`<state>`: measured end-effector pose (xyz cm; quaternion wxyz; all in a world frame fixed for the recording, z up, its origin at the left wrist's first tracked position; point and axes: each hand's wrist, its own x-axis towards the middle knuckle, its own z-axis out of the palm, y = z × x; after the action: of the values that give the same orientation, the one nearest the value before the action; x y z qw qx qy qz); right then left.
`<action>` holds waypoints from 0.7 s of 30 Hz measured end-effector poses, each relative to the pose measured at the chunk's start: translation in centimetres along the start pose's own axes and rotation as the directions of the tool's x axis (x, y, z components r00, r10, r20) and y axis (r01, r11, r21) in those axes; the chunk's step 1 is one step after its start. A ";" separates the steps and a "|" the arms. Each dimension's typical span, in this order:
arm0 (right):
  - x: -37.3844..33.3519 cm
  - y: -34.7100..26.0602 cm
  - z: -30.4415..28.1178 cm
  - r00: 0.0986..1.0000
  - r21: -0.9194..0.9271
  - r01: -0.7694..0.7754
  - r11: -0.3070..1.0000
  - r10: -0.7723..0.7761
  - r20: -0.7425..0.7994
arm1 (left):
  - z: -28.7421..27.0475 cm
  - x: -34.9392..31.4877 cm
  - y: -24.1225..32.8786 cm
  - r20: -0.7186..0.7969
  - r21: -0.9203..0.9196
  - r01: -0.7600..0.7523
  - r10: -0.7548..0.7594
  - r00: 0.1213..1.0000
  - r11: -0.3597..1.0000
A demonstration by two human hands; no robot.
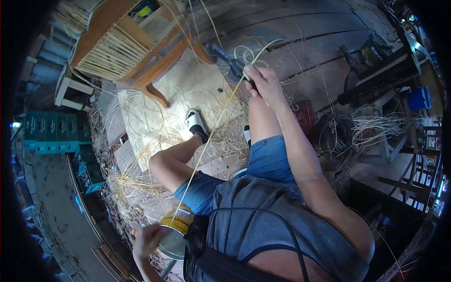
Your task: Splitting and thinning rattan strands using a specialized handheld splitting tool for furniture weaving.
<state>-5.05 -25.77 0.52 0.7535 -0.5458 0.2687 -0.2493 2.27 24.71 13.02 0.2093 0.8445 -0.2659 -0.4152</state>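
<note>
A long pale cane strand [207, 146] runs taut across my lap. Its upper part passes through my right hand [266, 85], which is closed on it above my right knee, with a loose curl beyond the fingers. Something dark also shows at that hand, too hidden to name. The strand's lower part reaches a yellow can [177, 220] beside my left hip. Close to the can is my left hand [147, 238], its fingers blurred; whether it grips the strand I cannot tell.
Ahead on the left stands a wooden chair [155, 63] with partly woven cane. Under it lies a pale sheet [181, 89] strewn with cane scraps. Green crates [51, 131] are stacked at left. Bundled cane [380, 127] and a blue bucket [419, 97] sit at right.
</note>
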 end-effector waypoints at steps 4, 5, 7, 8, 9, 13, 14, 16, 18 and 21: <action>-5.7 0.2 2.6 0.991 -0.479 0.134 0.868 -0.129 0.045 | 3.0 14.5 6.3 -0.267 0.402 -0.465 0.587 0.765 0.789; -7.4 0.5 3.5 0.987 -0.484 0.149 0.862 -0.159 0.022 | 3.9 17.8 10.1 -0.176 0.285 -0.494 0.552 0.815 0.821; -8.7 0.9 4.4 0.979 -0.483 0.179 0.857 -0.204 0.000 | 8.0 20.6 14.8 -0.313 -0.149 -0.535 0.473 0.823 0.832; -9.2 1.5 4.2 0.982 -0.446 0.188 0.875 -0.178 0.065 | 9.3 22.3 15.4 -0.299 -0.329 -0.555 0.473 0.829 0.764; -9.6 2.1 4.1 0.979 -0.408 0.194 0.892 -0.153 0.131 | 9.6 22.6 15.3 -0.282 -0.327 -0.561 0.488 0.826 0.760; -10.6 3.7 3.2 0.987 -0.396 0.156 0.905 -0.129 0.094 | 10.5 23.3 15.3 -0.135 -0.355 -0.460 0.442 0.887 0.814; -10.6 4.0 2.8 0.988 -0.398 0.149 0.905 -0.124 0.089 | 10.8 23.1 15.2 -0.154 -0.324 -0.484 0.459 0.875 0.813; -10.1 4.7 2.0 0.982 -0.462 0.156 0.873 -0.085 0.171 | 11.3 22.3 15.2 -0.201 -0.266 -0.511 0.472 0.858 0.817; -8.8 4.5 1.1 0.991 -0.349 0.047 0.936 0.000 0.135 | 11.5 21.2 15.2 -0.302 -0.137 -0.558 0.502 0.810 0.818; -7.2 2.4 0.4 0.992 -0.187 -0.083 0.979 0.100 0.081 | 10.4 18.5 14.8 -0.298 -0.178 -0.539 0.477 0.827 0.823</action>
<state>-9.87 -20.02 -0.75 0.7219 -0.6107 0.2812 -0.1638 -0.78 0.44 4.69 0.4502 0.7517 -0.3999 -0.2692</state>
